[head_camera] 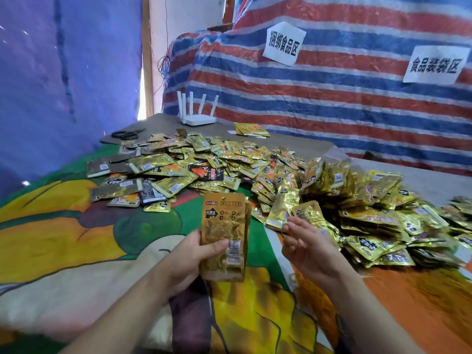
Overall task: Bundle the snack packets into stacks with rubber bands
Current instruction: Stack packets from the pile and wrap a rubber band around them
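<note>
- Left hand: gripped a small stack of packets, held upright, thumb across the front, fingers behind.
- Right hand: fingers relaxed and apart, holding nothing, just beside the stack, fingertips near the edge of the heap of packets.
- Heap: spread loose over the patterned cloth, from behind the hands out to the right.
- Further back: scissors and a white router on the table, a few packets apart near the striped tarp.
- On the tarp: two paper signs.
</note>
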Motion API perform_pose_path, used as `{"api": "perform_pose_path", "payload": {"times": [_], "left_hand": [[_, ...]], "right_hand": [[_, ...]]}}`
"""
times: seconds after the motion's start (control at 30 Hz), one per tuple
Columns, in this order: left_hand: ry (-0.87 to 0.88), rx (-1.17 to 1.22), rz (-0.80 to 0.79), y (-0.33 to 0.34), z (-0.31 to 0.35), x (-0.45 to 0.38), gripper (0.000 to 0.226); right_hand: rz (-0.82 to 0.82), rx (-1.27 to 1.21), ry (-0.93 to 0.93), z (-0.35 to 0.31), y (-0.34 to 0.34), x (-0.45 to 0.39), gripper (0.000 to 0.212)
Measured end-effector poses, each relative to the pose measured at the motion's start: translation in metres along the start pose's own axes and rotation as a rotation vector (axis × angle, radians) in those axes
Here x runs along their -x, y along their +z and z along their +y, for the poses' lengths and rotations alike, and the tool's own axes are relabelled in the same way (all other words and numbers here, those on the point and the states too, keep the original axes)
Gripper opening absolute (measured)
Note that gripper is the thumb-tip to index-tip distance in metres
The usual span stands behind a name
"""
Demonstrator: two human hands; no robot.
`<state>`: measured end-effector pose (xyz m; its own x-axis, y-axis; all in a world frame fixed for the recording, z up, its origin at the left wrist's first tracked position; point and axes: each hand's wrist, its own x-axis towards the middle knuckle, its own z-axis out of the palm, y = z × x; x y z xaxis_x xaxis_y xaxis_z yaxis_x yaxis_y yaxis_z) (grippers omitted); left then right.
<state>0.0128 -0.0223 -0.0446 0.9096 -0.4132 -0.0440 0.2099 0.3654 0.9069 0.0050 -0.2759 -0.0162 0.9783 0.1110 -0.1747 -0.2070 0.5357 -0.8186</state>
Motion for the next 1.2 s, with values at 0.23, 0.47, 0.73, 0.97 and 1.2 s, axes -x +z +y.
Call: {"api": "perform_pose_path", "payload": {"times": [0.23, 0.47, 0.73, 0.97, 1.2], "left_hand": [[0.006, -0.139, 0.085, 0.0, 0.006, 0.0, 0.046], [0.211, -1.015, 0.27, 0.006, 0.015, 0.002, 0.036], [0.334, -1.615, 0.152, 0.017, 0.024, 0.006, 0.077], [0.544, -1.589, 0.125, 0.017, 0.019, 0.016, 0.107], [0.592, -1.567, 0.069, 0.013, 0.02, 0.022, 0.077]], "right_hand": [[-0.003, 0.071, -0.013, -0.002, 0.008, -0.006, 0.032], [-0.037, 0.743, -0.196, -0.028, 0.031, 0.0, 0.044], [-0.29, 1.802, -0.378, -0.059, 0.094, 0.007, 0.048], [-0.459, 2.054, -0.218, -0.058, 0.112, -0.005, 0.067], [-0.538, 1.984, -0.098, -0.056, 0.112, -0.01, 0.059]]}}
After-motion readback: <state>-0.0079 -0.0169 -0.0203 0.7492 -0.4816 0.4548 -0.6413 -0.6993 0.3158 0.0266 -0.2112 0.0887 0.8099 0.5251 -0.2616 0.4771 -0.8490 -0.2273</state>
